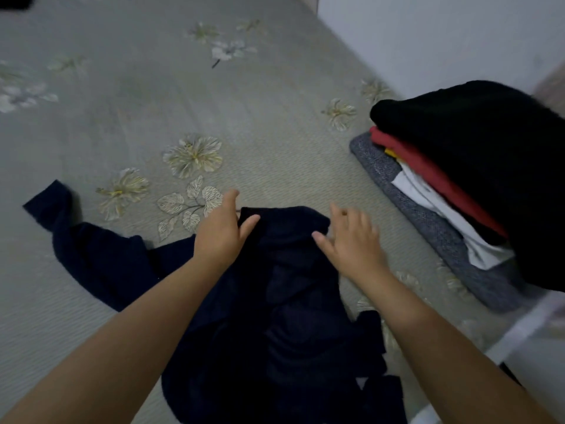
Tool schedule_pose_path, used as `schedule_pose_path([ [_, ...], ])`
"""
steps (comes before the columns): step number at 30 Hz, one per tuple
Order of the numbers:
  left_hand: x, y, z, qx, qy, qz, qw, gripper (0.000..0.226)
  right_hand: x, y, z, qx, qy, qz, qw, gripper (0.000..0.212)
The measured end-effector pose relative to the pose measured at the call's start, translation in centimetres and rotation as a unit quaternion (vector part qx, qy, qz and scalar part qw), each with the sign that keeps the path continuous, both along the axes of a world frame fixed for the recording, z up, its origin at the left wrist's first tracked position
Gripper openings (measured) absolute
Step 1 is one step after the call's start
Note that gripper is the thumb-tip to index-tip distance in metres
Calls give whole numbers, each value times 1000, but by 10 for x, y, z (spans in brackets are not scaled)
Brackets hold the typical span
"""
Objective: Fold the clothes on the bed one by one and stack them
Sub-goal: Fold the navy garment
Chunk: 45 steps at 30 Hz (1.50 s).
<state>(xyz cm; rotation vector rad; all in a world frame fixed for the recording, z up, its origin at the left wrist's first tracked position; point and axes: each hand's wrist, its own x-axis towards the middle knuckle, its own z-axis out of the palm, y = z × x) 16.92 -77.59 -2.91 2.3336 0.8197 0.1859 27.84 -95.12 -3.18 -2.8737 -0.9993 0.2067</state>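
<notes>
hands (pixel 287 237) open over navy sweater (pixel 275 301), hem cut off

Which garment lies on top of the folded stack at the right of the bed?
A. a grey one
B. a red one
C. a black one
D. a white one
C: the black garment crowns the stack, with the red garment, the white garment and the grey garment showing beneath it.
</notes>
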Motion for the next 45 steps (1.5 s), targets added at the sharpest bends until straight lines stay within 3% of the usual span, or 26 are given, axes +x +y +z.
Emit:
schedule_pose_path([
  [2, -9, 2, -37, 38, 92, -22, 995, 75, -6, -6, -31, -76, 92, -29, 992, 74],
  [4, -22, 3, -71, 75, 198, -40, 977, 79, -9, -11, -52, -83, 143, -68, 984, 68],
  [6, -30, 4, -92, 79, 240, -31, 967, 76, -6, -13, -67, -78, 151, -108, 980, 67],
  [10, -20, 10, -106, 87, 203, 0, 975, 73, 16, -1, -83, -100, 118, -109, 982, 73],
  [14, 3, 14, -118, 87, 129, 12, 988, 70, 33, 28, -101, -81, 135, -94, 983, 75],
  [18, 9, 19, -130, 108, 126, 13, 986, 64, 40, 48, -119, -46, 162, -96, 981, 75],
  [22, 9, 37, -119, 113, 186, 35, 976, 49, 41, 57, -126, 98, 150, -30, 983, 46],
  [24, 0, 49, -112, 105, 208, 75, 969, 52, 38, 57, -117, 222, 199, -51, 953, 30],
  [27, -31, 69, -104, 164, 281, 85, 942, 55, 39, 62, -96, 366, 323, -147, 860, 15],
  [29, -51, 80, -103, 193, 332, 76, 920, 53, 45, 67, -91, 424, 386, -164, 802, 14],
  [31, -60, 87, -104, 198, 353, 84, 911, 53, 52, 72, -88, 436, 432, -138, 777, 22],
  [33, -60, 87, -104, 203, 374, 89, 901, 55, 61, 72, -87, 378, 421, -95, 819, 26],
  [36, -50, 79, -106, 216, 396, 88, 888, 57, 77, 67, -87, 213, 295, -38, 931, 41],
  [38, -40, 69, -111, 209, 334, 74, 916, 56, 78, 63, -91, 108, 236, -2, 966, 46],
  [40, -27, 57, -116, 201, 252, 32, 946, 59, 75, 64, -93, 112, 238, -19, 965, 33],
  [42, -13, 48, -116, 167, 253, 31, 952, 62, 74, 70, -94, 173, 255, -46, 950, 25],
  [45, -5, 44, -115, 90, 226, 67, 968, 60, 71, 77, -82, 255, 292, -18, 922, 40],
])
